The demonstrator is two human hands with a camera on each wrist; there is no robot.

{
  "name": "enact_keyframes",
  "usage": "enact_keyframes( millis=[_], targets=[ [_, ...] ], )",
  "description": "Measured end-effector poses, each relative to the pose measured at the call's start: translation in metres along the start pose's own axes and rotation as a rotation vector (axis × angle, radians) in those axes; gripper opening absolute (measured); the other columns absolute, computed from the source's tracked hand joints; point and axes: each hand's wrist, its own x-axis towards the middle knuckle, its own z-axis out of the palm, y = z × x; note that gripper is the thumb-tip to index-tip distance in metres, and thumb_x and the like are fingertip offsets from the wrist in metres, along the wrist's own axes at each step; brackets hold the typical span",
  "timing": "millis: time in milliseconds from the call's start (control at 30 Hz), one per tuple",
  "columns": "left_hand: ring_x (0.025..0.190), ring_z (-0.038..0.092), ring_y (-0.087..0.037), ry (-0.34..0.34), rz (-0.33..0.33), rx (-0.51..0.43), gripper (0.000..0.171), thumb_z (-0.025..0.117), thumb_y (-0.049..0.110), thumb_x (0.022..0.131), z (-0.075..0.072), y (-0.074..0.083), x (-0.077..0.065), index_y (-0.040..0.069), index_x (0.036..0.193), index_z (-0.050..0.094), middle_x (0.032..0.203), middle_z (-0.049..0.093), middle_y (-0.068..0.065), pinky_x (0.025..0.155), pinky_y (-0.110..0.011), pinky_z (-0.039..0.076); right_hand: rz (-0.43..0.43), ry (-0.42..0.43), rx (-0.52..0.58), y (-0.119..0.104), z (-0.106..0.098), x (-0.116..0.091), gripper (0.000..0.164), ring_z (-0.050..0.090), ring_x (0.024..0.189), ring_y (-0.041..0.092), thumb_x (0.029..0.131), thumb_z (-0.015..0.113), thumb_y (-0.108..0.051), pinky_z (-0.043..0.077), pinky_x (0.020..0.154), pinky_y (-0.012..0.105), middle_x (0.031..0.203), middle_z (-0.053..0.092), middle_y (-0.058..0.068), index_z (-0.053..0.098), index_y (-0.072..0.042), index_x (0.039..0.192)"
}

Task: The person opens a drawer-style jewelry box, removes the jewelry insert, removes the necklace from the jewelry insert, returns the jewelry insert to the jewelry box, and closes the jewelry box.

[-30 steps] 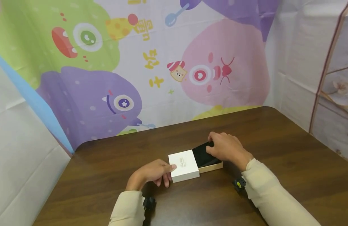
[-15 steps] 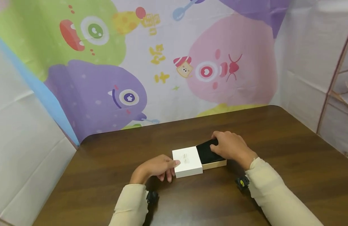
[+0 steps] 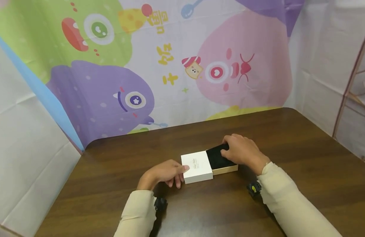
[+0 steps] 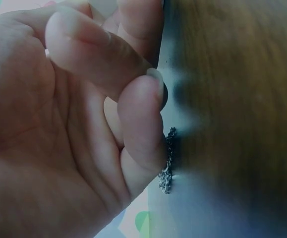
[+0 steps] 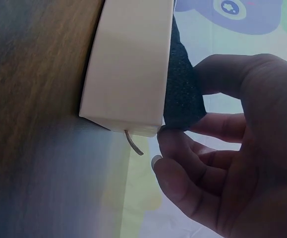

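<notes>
A white slide-out box (image 3: 197, 167) with small lettering on its lid lies on the table. Its pale gold drawer (image 3: 225, 170) sticks out to the right. My left hand (image 3: 163, 172) grips the left end of the white sleeve, thumb on top. In the drawer sits a black foam-like pad (image 3: 218, 157), which my right hand (image 3: 241, 149) pinches at its right side. The right wrist view shows the pad (image 5: 183, 84) standing proud of the drawer wall, between thumb and fingers. What lies under the pad is hidden.
The brown wooden table (image 3: 200, 210) spreads around the box. A dark chain-like thing (image 4: 168, 163) shows behind my left fingers. A short ribbon tab (image 5: 133, 144) hangs from the drawer's end. A cartoon-printed cloth (image 3: 170, 98) stands along the table's back edge.
The head view has shifted, so box and hands appear a little farther right and higher. Both hands keep their holds, and the drawer stays out by about the same amount.
</notes>
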Motion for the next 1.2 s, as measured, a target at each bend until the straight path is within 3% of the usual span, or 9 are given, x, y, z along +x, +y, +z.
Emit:
enact_keyframes(
  millis=[567,1200],
  targets=[
    [0.047,0.048,-0.012,-0.012,0.007,0.0,0.049,0.052,0.039,0.104,0.002,0.005,0.002,0.002,0.077,0.069,0.062,0.065,-0.005,0.048,-0.025,0.042,0.011,-0.002,-0.035,0.003,0.001,-0.002,0.035,0.063,0.101,0.031,0.091,0.07,-0.028,0.052,0.079,0.053,0.113,0.067,0.012,0.069,-0.005,0.119],
    [0.047,0.048,-0.012,-0.007,0.011,0.001,0.049,0.052,0.04,0.104,-0.001,-0.001,0.0,0.003,0.078,0.07,0.062,0.065,-0.005,0.049,-0.025,0.043,0.023,-0.01,-0.034,0.001,0.011,0.002,0.037,0.061,0.095,0.028,0.091,0.072,-0.028,0.052,0.078,0.051,0.109,0.063,0.011,0.067,-0.006,0.12]
  ],
)
